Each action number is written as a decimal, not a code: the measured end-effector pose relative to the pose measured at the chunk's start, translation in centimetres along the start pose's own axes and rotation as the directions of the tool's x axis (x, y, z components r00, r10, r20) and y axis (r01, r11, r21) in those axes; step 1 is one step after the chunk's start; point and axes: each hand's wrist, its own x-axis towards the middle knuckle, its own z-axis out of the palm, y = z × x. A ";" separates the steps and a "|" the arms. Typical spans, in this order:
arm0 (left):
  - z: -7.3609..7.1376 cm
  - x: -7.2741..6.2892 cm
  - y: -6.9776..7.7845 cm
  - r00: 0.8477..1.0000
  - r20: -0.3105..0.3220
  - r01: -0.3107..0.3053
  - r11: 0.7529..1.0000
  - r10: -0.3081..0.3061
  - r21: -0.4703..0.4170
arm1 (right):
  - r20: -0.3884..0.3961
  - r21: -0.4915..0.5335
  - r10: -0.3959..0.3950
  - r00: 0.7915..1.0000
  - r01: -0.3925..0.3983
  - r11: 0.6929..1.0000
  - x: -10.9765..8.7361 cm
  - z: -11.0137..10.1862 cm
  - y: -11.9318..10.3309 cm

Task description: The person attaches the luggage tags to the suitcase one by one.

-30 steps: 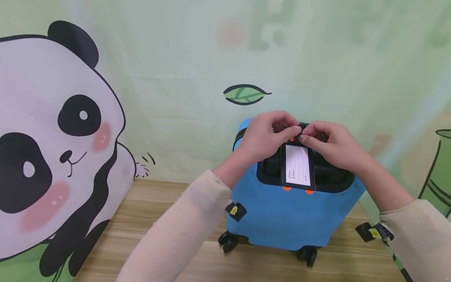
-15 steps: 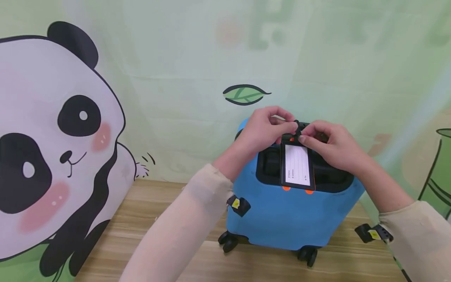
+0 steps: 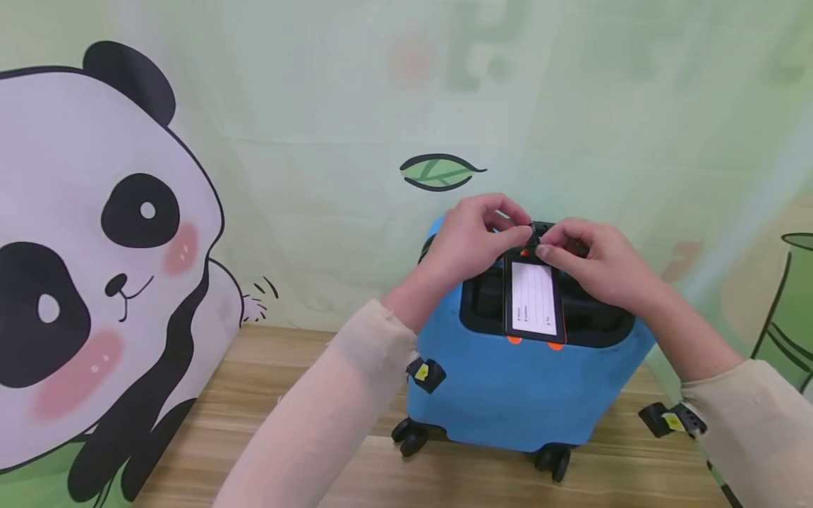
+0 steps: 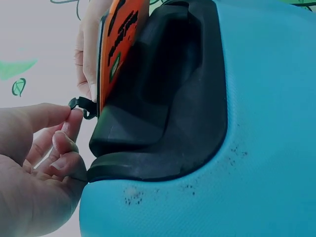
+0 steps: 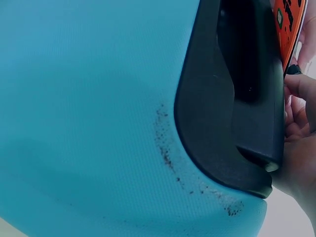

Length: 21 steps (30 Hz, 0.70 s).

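Observation:
A luggage tag (image 3: 533, 300) with a white writing card lies over the black top handle (image 4: 128, 128) of an upright blue suitcase (image 3: 502, 395). Its orange back shows in the left wrist view. From the tag's far end comes a short black strap (image 4: 85, 104). My left hand (image 3: 473, 236) pinches the free end of this strap between thumb and forefinger. Close by, my right hand (image 3: 593, 257) pinches the strap beside the tag's top; its fingertips are partly hidden. In the right wrist view the tag's orange back (image 5: 289, 29) stands beside the handle.
The suitcase stands on its black wheels (image 3: 552, 460) on a wood-patterned floor (image 3: 286, 423). Right behind it hangs a pale green printed backdrop (image 3: 317, 141) with a large panda at left. Black wrist cameras sit at both cuffs.
My left hand has drawn a little to the left, away from the right hand, exposing more of the black strap between them. The right hand, tag and suitcase have hardly moved.

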 end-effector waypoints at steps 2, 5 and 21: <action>0.0 -0.1 0.0 1.000 0.001 -0.019 1.000 0.019 0.019 | 0.001 -0.002 0.004 1.000 -0.004 1.000 0.0 -0.1 -0.1; 0.0 -0.1 0.0 0.999 0.003 -0.053 0.997 0.053 0.050 | 0.003 0.000 0.006 1.000 -0.006 1.000 0.0 -0.1 -0.1; -0.2 -0.9 -0.6 0.947 0.097 -0.319 0.851 0.307 0.418 | 0.016 0.016 0.009 1.000 -0.010 1.000 0.2 0.0 -0.2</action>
